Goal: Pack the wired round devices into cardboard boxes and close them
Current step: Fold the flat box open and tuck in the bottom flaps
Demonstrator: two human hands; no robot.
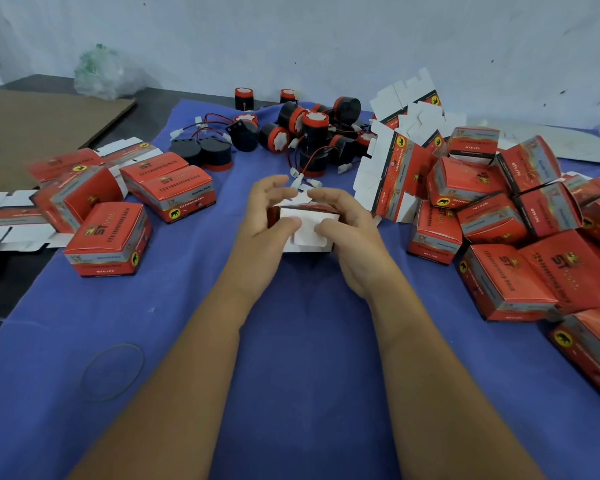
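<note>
Box (305,233) red, white flaps up, both hands gripping

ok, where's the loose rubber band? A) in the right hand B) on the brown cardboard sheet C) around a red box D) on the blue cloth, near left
D: the thin rubber band lies flat on the blue cloth, left of the left forearm, touching nothing else.

Red boxes (108,239) with white flaps, black-and-red round devices (312,133), blue cloth (291,341), brown cardboard sheet (32,133)
</note>
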